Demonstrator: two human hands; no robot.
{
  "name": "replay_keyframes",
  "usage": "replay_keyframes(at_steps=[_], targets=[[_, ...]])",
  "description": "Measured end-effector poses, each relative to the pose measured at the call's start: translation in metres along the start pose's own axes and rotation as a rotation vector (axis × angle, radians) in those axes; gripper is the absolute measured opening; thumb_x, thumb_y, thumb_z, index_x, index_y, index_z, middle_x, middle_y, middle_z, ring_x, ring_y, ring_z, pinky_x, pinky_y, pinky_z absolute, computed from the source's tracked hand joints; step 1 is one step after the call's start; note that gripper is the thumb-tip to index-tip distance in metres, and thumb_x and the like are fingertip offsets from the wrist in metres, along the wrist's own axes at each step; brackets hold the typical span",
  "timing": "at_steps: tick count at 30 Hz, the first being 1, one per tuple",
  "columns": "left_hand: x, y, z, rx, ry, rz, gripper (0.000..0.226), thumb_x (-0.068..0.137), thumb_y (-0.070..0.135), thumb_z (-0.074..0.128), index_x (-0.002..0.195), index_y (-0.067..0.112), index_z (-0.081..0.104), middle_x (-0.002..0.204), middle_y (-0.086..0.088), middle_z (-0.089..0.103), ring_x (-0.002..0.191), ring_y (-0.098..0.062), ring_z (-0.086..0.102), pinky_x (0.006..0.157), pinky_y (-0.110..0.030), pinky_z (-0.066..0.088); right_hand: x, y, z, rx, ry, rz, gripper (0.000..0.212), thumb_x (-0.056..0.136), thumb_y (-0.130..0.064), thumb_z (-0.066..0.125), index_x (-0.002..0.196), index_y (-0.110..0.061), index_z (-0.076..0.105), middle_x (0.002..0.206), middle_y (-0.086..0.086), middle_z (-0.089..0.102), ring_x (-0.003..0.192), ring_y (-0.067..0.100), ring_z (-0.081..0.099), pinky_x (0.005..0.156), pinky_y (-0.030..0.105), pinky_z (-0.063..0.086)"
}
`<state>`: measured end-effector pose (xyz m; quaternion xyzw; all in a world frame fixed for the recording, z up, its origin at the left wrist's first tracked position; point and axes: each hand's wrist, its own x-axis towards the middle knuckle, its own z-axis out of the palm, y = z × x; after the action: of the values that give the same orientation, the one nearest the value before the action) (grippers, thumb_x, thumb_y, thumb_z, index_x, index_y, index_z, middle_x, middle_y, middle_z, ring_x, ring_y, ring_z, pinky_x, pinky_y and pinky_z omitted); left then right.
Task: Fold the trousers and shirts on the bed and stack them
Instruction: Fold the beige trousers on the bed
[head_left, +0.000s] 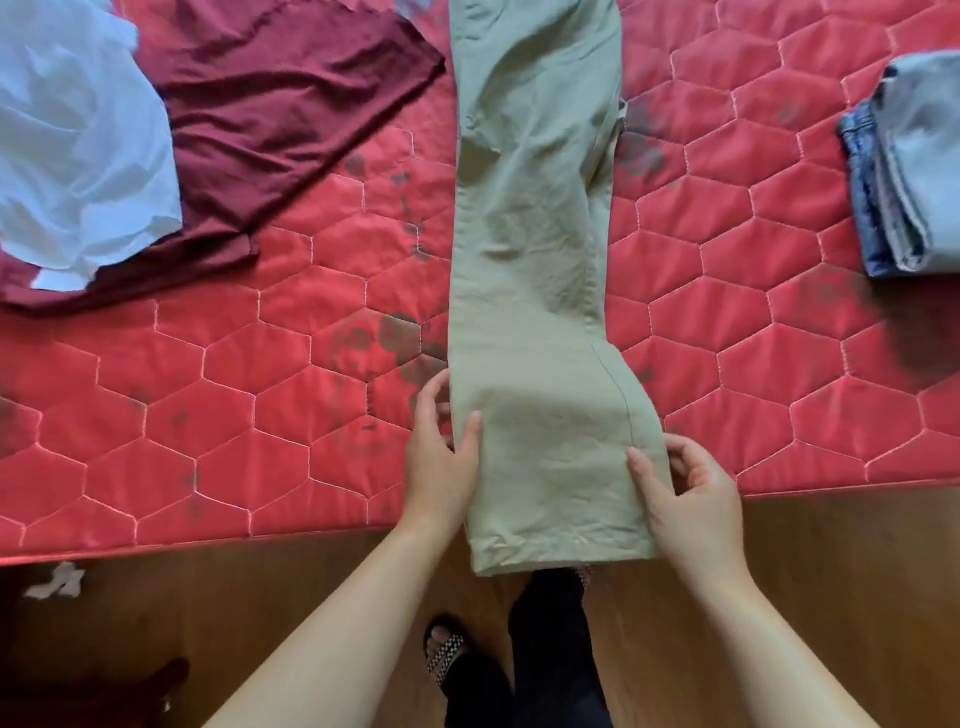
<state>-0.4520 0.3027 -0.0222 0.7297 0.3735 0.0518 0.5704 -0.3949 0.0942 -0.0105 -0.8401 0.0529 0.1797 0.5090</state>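
Pale green trousers (535, 249) lie lengthwise on the red quilted bed (208, 395), folded leg on leg, with the hems hanging over the near edge. My left hand (441, 457) pinches the left edge of the legs near the hem. Gripping the right edge at the same height is my right hand (685, 499). A maroon shirt (280, 109) lies crumpled at the far left, partly under a white shirt (72, 150). Folded jeans (904, 171) are stacked at the right edge.
A wooden floor (831, 597) runs along the near side of the bed. My legs and a sandalled foot (447, 649) stand close to the bed edge. A small white scrap (57, 582) lies on the floor at left. Dark stains mark the mattress.
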Motion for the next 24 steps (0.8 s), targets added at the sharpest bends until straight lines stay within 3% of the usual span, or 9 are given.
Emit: replay_keyframes(at_steps=[3, 5, 9, 12, 14, 16, 18, 21, 24], targets=[[0.012, 0.046, -0.018, 0.073, -0.073, 0.003, 0.036, 0.089, 0.017, 0.058, 0.117, 0.038, 0.049, 0.108, 0.022, 0.055, 0.090, 0.012, 0.055, 0.074, -0.012, 0.048, 0.022, -0.046, -0.015, 0.024, 0.038, 0.009, 0.011, 0.082, -0.024, 0.069, 0.083, -0.033, 0.062, 0.079, -0.016, 0.069, 0.074, -0.007, 0.063, 0.059, 0.003, 0.043], [0.028, 0.081, -0.024, 0.085, -0.100, 0.000, 0.030, 0.088, 0.014, 0.059, 0.110, 0.035, 0.055, 0.105, 0.013, 0.059, 0.080, 0.005, 0.057, 0.069, -0.010, 0.047, 0.044, -0.077, -0.023, 0.047, 0.032, 0.005, 0.014, 0.081, -0.019, 0.070, 0.082, -0.031, 0.062, 0.080, -0.015, 0.067, 0.071, -0.009, 0.061, 0.058, 0.003, 0.043], [0.084, 0.152, -0.024, -0.040, -0.034, -0.031, 0.020, 0.089, 0.004, 0.056, 0.104, 0.015, 0.061, 0.095, -0.005, 0.062, 0.077, -0.009, 0.057, 0.064, -0.011, 0.046, 0.110, -0.141, -0.026, 0.160, 0.001, 0.035, 0.009, 0.082, -0.012, 0.070, 0.087, -0.018, 0.066, 0.078, -0.008, 0.068, 0.058, -0.010, 0.059, 0.053, 0.005, 0.043], [0.154, 0.203, -0.019, -0.227, -0.039, -0.090, 0.020, 0.093, 0.009, 0.051, 0.111, 0.015, 0.055, 0.081, -0.001, 0.057, 0.059, -0.002, 0.054, 0.049, -0.014, 0.045, 0.185, -0.195, -0.021, 0.246, -0.033, 0.039, 0.008, 0.086, -0.014, 0.065, 0.093, -0.012, 0.066, 0.082, -0.001, 0.068, 0.060, -0.005, 0.059, 0.059, 0.011, 0.046], [0.201, 0.226, -0.012, -0.292, -0.107, -0.156, 0.021, 0.094, 0.016, 0.048, 0.113, 0.024, 0.051, 0.073, 0.005, 0.053, 0.045, 0.003, 0.050, 0.047, -0.015, 0.041, 0.228, -0.222, -0.013, 0.286, -0.100, 0.037, 0.020, 0.088, -0.013, 0.062, 0.107, -0.006, 0.062, 0.088, 0.001, 0.067, 0.069, 0.003, 0.061, 0.066, 0.018, 0.051], [0.235, 0.228, -0.001, -0.259, -0.144, -0.236, 0.026, 0.092, 0.010, 0.046, 0.114, 0.023, 0.050, 0.073, 0.001, 0.055, 0.049, -0.006, 0.052, 0.055, -0.024, 0.041, 0.254, -0.228, 0.001, 0.131, -0.131, 0.016, 0.032, 0.085, -0.004, 0.062, 0.116, -0.004, 0.058, 0.100, 0.008, 0.066, 0.083, 0.012, 0.061, 0.078, 0.025, 0.052], [0.260, 0.211, 0.008, -0.140, -0.167, -0.265, 0.036, 0.085, -0.002, 0.043, 0.116, 0.015, 0.053, 0.079, -0.010, 0.057, 0.062, -0.020, 0.051, 0.058, -0.030, 0.040, 0.268, -0.219, 0.019, -0.104, -0.129, -0.048, 0.036, 0.079, 0.000, 0.061, 0.115, -0.005, 0.061, 0.107, 0.009, 0.065, 0.090, 0.012, 0.058, 0.081, 0.018, 0.044], [0.276, 0.164, 0.015, 0.068, -0.216, -0.287, 0.043, 0.079, -0.007, 0.040, 0.114, 0.012, 0.058, 0.082, -0.009, 0.056, 0.056, -0.019, 0.048, 0.048, -0.023, 0.041, 0.276, -0.193, 0.050, -0.266, -0.126, -0.066, 0.038, 0.075, -0.002, 0.058, 0.111, -0.013, 0.063, 0.107, 0.001, 0.065, 0.091, 0.008, 0.055, 0.073, 0.008, 0.034], [0.272, 0.122, 0.013, 0.248, -0.209, -0.250, 0.040, 0.077, -0.003, 0.044, 0.105, 0.023, 0.059, 0.096, -0.002, 0.062, 0.062, -0.011, 0.054, 0.054, -0.021, 0.044, 0.270, -0.151, 0.066, -0.431, -0.215, -0.005, 0.040, 0.075, -0.005, 0.056, 0.113, -0.018, 0.058, 0.115, 0.002, 0.061, 0.104, 0.018, 0.057, 0.084, 0.017, 0.039]])
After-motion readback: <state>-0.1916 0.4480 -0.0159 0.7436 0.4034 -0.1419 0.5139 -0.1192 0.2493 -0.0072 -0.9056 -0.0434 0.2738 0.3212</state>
